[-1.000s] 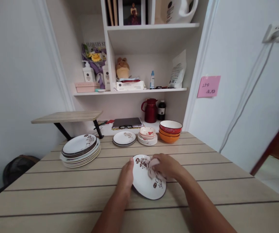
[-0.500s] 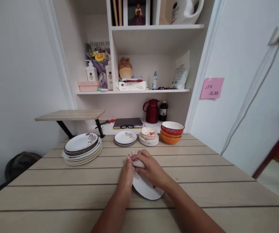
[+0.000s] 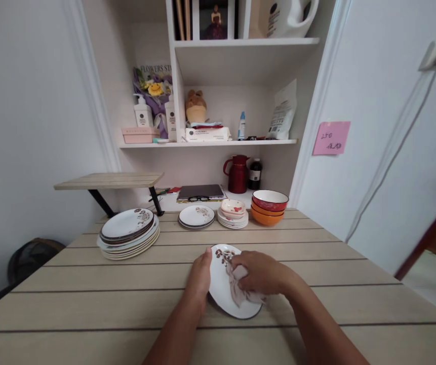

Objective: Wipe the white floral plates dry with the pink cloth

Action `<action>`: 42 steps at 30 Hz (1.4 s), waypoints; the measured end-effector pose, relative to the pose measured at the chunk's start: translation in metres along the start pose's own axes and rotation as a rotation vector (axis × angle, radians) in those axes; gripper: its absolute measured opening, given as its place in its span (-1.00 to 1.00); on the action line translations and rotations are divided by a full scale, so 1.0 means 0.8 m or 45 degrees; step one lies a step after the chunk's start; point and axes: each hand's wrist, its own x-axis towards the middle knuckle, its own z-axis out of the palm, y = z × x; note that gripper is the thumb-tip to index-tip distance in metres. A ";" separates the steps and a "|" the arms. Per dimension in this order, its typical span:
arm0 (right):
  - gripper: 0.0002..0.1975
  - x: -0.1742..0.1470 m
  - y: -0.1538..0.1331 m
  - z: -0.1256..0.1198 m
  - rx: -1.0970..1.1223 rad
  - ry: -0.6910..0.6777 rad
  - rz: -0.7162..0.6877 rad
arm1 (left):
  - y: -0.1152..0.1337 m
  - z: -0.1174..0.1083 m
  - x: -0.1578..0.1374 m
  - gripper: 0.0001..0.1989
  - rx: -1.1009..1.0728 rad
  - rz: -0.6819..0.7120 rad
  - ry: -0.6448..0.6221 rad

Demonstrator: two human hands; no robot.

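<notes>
A white plate [image 3: 220,284] with a dark rim and a brown flower print lies tilted low over the wooden table, in front of me. My left hand [image 3: 199,279] grips its left edge, thumb along the rim and the other fingers hidden beneath. In my right hand [image 3: 261,272] is a bunched pale pink cloth [image 3: 238,291], pressed against the right part of the plate's face. One end of the cloth hangs toward the plate's lower right edge.
At the left stands a tall stack of plates [image 3: 128,235] below a small raised shelf [image 3: 109,180]. Further back are two flower-print plates [image 3: 196,216], small dishes [image 3: 233,215] and stacked red and orange bowls [image 3: 269,208]. Behind them stands a red jug [image 3: 238,174].
My right hand has moved with the cloth from the plate's top left edge to its right side, uncovering the flower print. My left hand stays at the left edge.
</notes>
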 end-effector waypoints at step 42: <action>-0.67 0.018 0.027 0.002 -0.096 0.247 0.426 | 0.001 0.000 -0.001 -0.40 -0.077 -0.097 0.021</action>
